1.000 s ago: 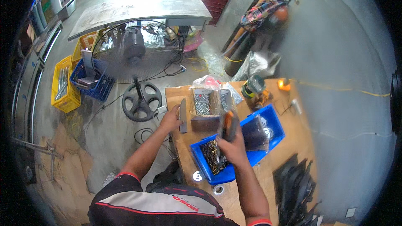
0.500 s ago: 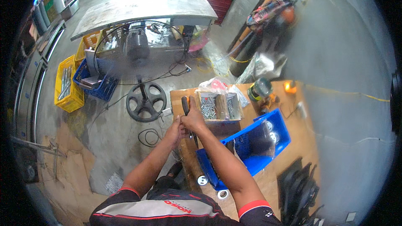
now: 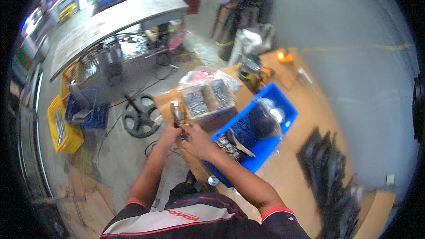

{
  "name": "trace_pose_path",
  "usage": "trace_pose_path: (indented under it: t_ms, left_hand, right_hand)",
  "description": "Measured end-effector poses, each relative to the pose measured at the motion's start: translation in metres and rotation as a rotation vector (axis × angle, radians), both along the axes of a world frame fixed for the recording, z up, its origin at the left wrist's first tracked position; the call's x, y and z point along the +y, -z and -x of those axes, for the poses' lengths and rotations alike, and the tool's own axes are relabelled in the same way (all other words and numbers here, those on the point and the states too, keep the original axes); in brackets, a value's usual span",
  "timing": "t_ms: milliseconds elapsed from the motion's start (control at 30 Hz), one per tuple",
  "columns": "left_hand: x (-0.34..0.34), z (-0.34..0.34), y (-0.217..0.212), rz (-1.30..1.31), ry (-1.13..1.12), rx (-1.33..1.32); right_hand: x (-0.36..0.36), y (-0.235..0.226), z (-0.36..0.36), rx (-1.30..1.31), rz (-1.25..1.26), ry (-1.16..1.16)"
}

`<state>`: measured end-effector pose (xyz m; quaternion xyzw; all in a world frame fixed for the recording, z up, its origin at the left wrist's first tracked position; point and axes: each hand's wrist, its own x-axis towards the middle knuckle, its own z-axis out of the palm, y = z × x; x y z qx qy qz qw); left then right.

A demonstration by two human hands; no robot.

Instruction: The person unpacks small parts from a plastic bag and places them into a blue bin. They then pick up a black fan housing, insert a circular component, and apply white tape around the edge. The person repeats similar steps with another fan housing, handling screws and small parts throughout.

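1. Now the left hand [image 3: 168, 135] and right hand [image 3: 198, 140] meet over the tabletop's [image 3: 276, 188] near-left edge; a second ago they were apart, so both apparently share one job.
2. Both have curled fingers; blur hides exactly what each grips.
3. An orange-and-dark tool [image 3: 178, 109] shows just beyond them, left of the screw box [image 3: 221, 117].

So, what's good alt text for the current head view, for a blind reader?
Left-hand grip and right-hand grip of a person are close together at a blurred, shiny item by a brown table, beside an open box of metal parts and a blue bin.
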<state>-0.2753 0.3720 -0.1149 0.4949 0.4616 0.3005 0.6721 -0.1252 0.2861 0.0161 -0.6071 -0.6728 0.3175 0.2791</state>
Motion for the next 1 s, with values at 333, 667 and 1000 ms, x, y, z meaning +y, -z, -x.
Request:
trace_pose_path:
  t_ms: [333, 667, 1000]
  left_hand:
    - [-0.007, -0.009, -0.039, -0.352, 0.066, 0.338]
    - [-0.085, -0.159, -0.215, -0.696, 0.678, 0.009]
    - [-0.206, -0.216, -0.150, -1.289, 1.142, 0.099]
  right_hand:
    - [-0.247, 0.006, -0.108, 0.622, -0.081, 0.848]
    - [-0.332, 0.074, -0.168, -0.094, -0.056, 1.320]
    - [-0.425, -0.088, -0.431, -0.840, -0.337, 1.723]
